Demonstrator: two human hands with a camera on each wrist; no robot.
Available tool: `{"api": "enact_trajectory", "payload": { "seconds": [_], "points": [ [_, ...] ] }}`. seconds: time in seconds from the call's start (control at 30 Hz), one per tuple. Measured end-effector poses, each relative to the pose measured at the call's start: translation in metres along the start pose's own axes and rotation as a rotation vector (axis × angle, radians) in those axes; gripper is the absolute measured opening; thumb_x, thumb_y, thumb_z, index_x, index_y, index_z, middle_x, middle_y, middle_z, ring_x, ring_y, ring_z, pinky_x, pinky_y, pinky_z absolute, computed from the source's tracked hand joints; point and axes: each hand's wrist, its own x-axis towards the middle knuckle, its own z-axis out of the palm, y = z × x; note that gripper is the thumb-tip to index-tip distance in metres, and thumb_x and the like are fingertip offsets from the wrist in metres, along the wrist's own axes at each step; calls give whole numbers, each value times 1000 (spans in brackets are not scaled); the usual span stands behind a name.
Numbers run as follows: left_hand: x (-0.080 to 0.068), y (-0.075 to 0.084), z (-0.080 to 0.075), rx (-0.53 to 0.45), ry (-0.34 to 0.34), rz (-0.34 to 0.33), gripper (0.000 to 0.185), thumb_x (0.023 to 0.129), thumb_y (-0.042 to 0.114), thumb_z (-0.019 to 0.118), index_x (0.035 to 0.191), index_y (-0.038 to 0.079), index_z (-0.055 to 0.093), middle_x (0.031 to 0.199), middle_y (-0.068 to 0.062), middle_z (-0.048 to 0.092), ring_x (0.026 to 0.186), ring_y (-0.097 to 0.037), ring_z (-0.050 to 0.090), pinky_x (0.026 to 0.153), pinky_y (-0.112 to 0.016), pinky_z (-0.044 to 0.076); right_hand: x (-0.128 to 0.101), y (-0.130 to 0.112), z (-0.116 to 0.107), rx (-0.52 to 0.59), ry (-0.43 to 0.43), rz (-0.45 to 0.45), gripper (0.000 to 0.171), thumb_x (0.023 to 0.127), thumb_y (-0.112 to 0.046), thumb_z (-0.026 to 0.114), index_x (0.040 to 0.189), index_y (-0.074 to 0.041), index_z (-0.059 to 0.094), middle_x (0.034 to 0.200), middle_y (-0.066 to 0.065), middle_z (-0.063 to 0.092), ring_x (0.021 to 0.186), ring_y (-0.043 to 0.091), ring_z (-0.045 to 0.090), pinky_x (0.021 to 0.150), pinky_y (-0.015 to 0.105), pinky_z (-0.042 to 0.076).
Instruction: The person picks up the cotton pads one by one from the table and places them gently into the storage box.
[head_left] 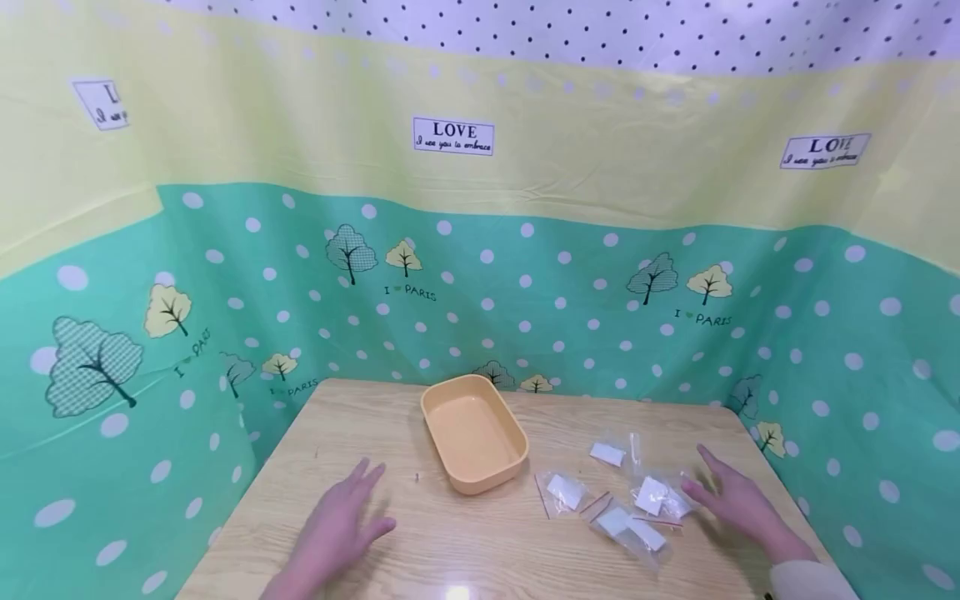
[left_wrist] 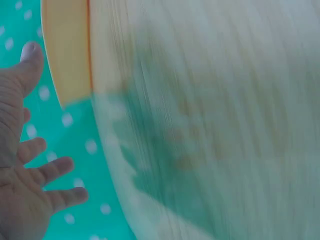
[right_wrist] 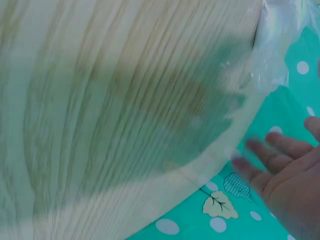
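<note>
My left hand (head_left: 333, 525) hovers over the left part of the table with its fingers spread, holding nothing. In the left wrist view that hand (left_wrist: 30, 175) shows its palm, thumb apart from the fingers. On the right, my right hand (head_left: 738, 504) is over the table beside several clear zip bags (head_left: 651, 497), its fingers extended and holding nothing. White pieces lie inside these bags. In the right wrist view the fingers (right_wrist: 265, 160) are spread and a clear plastic bag (right_wrist: 272, 47) appears above them. A tan rectangular bin (head_left: 476, 442) stands at the back middle, between the hands.
A light wood table (head_left: 465, 550) carries everything. One small dark speck (head_left: 417, 477) lies left of the bin. Green and yellow printed curtains (head_left: 525, 292) enclose the table at the back and both sides.
</note>
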Motion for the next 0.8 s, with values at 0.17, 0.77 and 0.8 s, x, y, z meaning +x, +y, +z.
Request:
{"api": "enact_trajectory", "payload": {
  "seconds": [0.17,0.77,0.8],
  "points": [
    [4,39,21,-3,49,55,81,91,45,83,159,16,50,164,-20,49,138,-46,58,113,-67,49,8,-3,8,71,-23,10,80,107,-46,61,164,3,32,150,45,47,123,62,61,103,73,51],
    [1,71,54,-17,-120,76,100,84,54,84,167,28,36,174,-22,29,142,-51,51,110,-79,43,9,4,14,159,45,155,50,104,-15,67,146,8,53,99,12,72,87,21,64,71,36,58],
    [1,71,55,-15,-122,73,100,84,54,84,167,29,36,174,-22,29,142,-51,51,110,-79,43,9,4,13,167,58,153,47,104,-13,67,144,8,54,98,12,72,86,21,64,69,34,57]
  ]
}}
